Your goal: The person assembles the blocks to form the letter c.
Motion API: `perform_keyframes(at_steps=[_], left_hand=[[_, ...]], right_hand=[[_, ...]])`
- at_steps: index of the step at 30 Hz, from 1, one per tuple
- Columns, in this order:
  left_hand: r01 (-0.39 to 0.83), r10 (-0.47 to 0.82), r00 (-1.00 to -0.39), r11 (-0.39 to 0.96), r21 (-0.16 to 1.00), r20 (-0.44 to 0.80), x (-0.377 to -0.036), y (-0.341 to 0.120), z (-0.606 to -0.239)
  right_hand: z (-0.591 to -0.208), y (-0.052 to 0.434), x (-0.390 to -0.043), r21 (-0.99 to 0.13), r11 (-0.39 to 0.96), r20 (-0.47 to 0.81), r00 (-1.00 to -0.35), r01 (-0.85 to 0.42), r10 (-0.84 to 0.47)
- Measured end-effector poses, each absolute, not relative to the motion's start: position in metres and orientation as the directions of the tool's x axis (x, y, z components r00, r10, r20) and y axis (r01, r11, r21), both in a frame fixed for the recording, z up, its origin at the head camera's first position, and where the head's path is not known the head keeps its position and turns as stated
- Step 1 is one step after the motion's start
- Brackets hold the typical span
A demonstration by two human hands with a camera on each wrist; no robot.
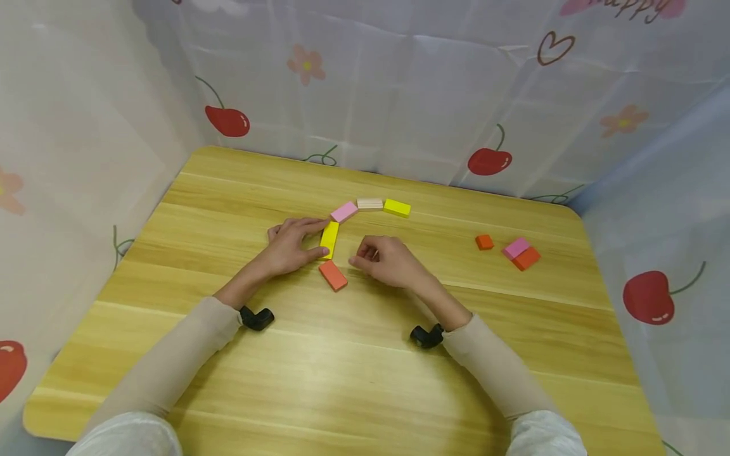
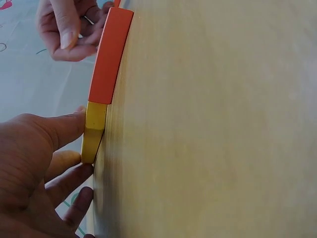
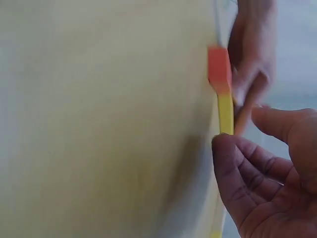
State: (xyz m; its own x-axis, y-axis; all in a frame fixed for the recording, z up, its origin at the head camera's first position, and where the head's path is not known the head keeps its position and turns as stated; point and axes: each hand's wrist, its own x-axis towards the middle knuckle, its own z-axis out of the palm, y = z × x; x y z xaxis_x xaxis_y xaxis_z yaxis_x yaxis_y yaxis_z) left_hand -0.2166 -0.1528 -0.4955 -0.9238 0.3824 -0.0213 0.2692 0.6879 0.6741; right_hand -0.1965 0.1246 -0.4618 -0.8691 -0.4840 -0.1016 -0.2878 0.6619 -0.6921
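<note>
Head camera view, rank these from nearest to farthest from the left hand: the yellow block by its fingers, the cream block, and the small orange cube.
1. Yellow block: touching the left hand at its fingertips.
2. Cream block: farther back, middle of the curved row.
3. Small orange cube: far off to the right side.

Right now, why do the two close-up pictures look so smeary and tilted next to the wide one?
Head view: sharp and evenly lit, with a soft glare patch on the table and edges bowed by a wide lens. Left wrist view: the orange block is crisp, but the left hand close to the lens is soft. Right wrist view: blurred throughout, the yellow block washed out, the right hand hazy.
</note>
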Motion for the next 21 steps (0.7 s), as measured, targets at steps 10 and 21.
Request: perform_keyframes(at_steps=[10,21], left_hand=[[0.291,0.401,-0.916,0.681,0.672,-0.009,-0.219,-0.15,-0.493],[0.274,0.384,-0.923,0.685,0.675,-0.015,-0.214,-0.153,-0.493]], right_hand=[[-0.451,0.253,-0.209,-0.605,0.775,0.003,-0.974,-0.182,-0.227],[-0.462,0.364,-0.201,-0.517,0.825,0.199,-0.97,-0.227,-0.142]])
